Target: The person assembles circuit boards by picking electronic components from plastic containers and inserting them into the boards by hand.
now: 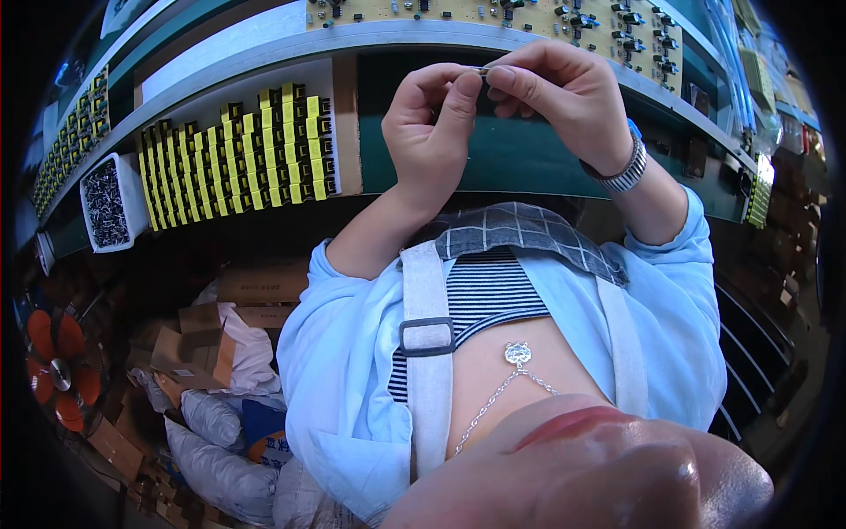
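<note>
My left hand [429, 132] and my right hand [568, 99] meet above the green bench top [529, 167]. Thumb and fingers of each are pinched around one tiny, dark, thin part [479, 70] between them. Its kind is too small to make out, and the fingertips cover most of it. A metal-banded wristwatch [627, 172] is on my right wrist. Left of my hands, rows of yellow-and-black block-shaped electrical components [256, 159] stand on a board. Beyond the fingers lies a tan circuit board [476, 12] fitted with small components.
A pale metal rail [388, 37] crosses the bench behind my hands. At the left stands a white bin [136, 207] of small leaded parts, with more yellow components [75, 132] beyond. Below the bench are an orange-bladed fan [60, 375], an opened cardboard box [194, 357] and grey bags [220, 467].
</note>
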`<action>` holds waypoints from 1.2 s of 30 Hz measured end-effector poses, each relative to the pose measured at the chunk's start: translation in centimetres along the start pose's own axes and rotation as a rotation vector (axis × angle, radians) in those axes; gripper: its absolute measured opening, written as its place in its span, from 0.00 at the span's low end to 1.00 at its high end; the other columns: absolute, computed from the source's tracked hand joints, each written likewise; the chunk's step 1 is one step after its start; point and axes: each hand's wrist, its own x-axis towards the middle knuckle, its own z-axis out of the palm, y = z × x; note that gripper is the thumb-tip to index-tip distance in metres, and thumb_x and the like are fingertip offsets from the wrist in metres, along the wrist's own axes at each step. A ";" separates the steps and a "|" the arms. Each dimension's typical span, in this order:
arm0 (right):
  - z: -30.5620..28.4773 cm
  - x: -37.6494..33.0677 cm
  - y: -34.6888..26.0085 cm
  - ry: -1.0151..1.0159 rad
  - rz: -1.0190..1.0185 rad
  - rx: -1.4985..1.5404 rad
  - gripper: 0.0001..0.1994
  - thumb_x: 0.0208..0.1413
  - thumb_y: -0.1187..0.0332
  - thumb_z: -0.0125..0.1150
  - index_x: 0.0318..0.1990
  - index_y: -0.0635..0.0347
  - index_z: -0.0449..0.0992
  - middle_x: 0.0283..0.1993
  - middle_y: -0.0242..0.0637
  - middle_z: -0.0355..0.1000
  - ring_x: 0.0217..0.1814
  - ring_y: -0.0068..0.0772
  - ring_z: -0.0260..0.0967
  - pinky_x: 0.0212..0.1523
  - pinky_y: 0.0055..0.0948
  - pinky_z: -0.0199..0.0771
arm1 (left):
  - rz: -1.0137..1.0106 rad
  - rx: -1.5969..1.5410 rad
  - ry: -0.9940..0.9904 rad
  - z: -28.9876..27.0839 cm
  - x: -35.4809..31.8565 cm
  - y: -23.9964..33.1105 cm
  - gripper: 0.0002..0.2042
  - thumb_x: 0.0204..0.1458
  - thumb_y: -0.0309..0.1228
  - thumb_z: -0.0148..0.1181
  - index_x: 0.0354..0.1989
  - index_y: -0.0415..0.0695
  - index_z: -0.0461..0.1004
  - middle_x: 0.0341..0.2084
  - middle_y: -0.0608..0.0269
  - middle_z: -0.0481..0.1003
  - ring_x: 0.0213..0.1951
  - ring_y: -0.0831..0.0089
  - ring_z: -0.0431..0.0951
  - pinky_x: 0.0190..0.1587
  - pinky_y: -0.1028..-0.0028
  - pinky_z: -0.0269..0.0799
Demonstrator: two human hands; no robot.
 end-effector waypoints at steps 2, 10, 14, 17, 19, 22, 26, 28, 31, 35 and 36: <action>-0.1 0.5 -1.0 -0.023 0.067 -0.012 0.10 0.61 0.64 0.62 0.44 0.61 0.79 0.34 0.30 0.78 0.34 0.16 0.76 0.32 0.13 0.71 | 0.016 -0.019 -0.005 0.0 -0.1 0.5 0.10 0.56 0.30 0.65 0.45 0.41 0.78 0.27 0.70 0.77 0.26 0.89 0.71 0.28 0.88 0.63; 0.8 1.1 -0.3 0.048 -0.107 0.053 0.09 0.58 0.68 0.65 0.42 0.64 0.80 0.38 0.33 0.79 0.37 0.22 0.77 0.37 0.26 0.78 | -0.119 -0.136 -0.020 -0.3 1.0 0.9 0.08 0.61 0.35 0.59 0.35 0.44 0.75 0.13 0.73 0.64 0.15 0.86 0.59 0.17 0.83 0.50; -1.0 2.1 -1.3 -0.071 -0.632 -0.791 0.13 0.58 0.68 0.65 0.48 0.64 0.77 0.41 0.33 0.78 0.38 0.22 0.75 0.38 0.24 0.77 | -0.359 -0.296 -0.095 -0.6 1.3 1.5 0.11 0.62 0.41 0.56 0.35 0.47 0.75 0.13 0.74 0.59 0.14 0.84 0.57 0.16 0.83 0.47; -1.2 3.2 -2.5 -0.123 -0.595 -0.810 0.11 0.48 0.76 0.69 0.41 0.61 0.80 0.37 0.38 0.77 0.33 0.30 0.76 0.31 0.23 0.74 | -0.616 -0.467 -0.089 -0.5 1.8 2.2 0.14 0.64 0.45 0.51 0.37 0.48 0.74 0.13 0.75 0.58 0.13 0.83 0.56 0.15 0.82 0.47; -2.5 5.1 -2.3 -0.090 -0.638 -0.937 0.12 0.52 0.75 0.68 0.45 0.61 0.79 0.37 0.36 0.77 0.33 0.25 0.74 0.29 0.21 0.70 | -0.859 -0.820 -0.044 -0.8 1.9 2.2 0.14 0.66 0.43 0.46 0.41 0.47 0.73 0.19 0.73 0.62 0.17 0.82 0.60 0.15 0.82 0.50; -3.4 8.8 -3.2 0.112 -0.352 -0.860 0.08 0.48 0.67 0.67 0.34 0.61 0.81 0.28 0.40 0.74 0.30 0.36 0.73 0.33 0.33 0.73 | -0.783 -0.932 0.244 -0.4 1.8 2.8 0.12 0.66 0.36 0.44 0.45 0.44 0.72 0.25 0.69 0.65 0.23 0.80 0.64 0.18 0.82 0.56; -5.4 11.4 -2.5 0.065 -0.406 -1.030 0.09 0.48 0.65 0.67 0.33 0.61 0.81 0.28 0.41 0.74 0.31 0.38 0.74 0.33 0.33 0.73 | -0.850 -0.888 0.448 0.6 1.7 3.0 0.11 0.65 0.32 0.42 0.46 0.40 0.70 0.35 0.61 0.69 0.35 0.72 0.71 0.28 0.77 0.69; -5.7 11.5 -2.8 0.017 -0.393 -1.085 0.09 0.48 0.64 0.66 0.32 0.59 0.81 0.29 0.40 0.74 0.31 0.38 0.74 0.34 0.32 0.73 | -0.821 -0.889 0.461 0.5 1.8 2.8 0.11 0.65 0.32 0.44 0.45 0.38 0.69 0.37 0.58 0.70 0.37 0.69 0.73 0.30 0.77 0.71; -5.3 11.6 -3.1 0.005 -0.379 -1.105 0.08 0.48 0.64 0.66 0.32 0.59 0.81 0.29 0.41 0.75 0.31 0.40 0.74 0.34 0.33 0.73 | -0.889 -0.832 0.288 -0.1 1.5 1.5 0.11 0.67 0.36 0.45 0.47 0.42 0.68 0.33 0.65 0.69 0.29 0.79 0.68 0.22 0.83 0.63; -5.2 11.8 -3.0 -0.003 -0.423 -1.146 0.08 0.47 0.64 0.66 0.31 0.59 0.81 0.29 0.41 0.75 0.31 0.42 0.74 0.35 0.34 0.74 | -0.926 -0.791 0.104 0.1 1.5 1.8 0.12 0.67 0.40 0.46 0.47 0.45 0.69 0.23 0.73 0.62 0.17 0.86 0.55 0.16 0.85 0.47; -5.0 12.3 -2.6 -0.022 -0.485 -1.199 0.09 0.47 0.64 0.66 0.30 0.60 0.81 0.29 0.42 0.75 0.31 0.43 0.74 0.35 0.35 0.74 | -0.921 -0.789 0.116 -0.1 1.3 1.8 0.12 0.67 0.40 0.46 0.47 0.45 0.69 0.23 0.73 0.62 0.17 0.86 0.55 0.16 0.85 0.47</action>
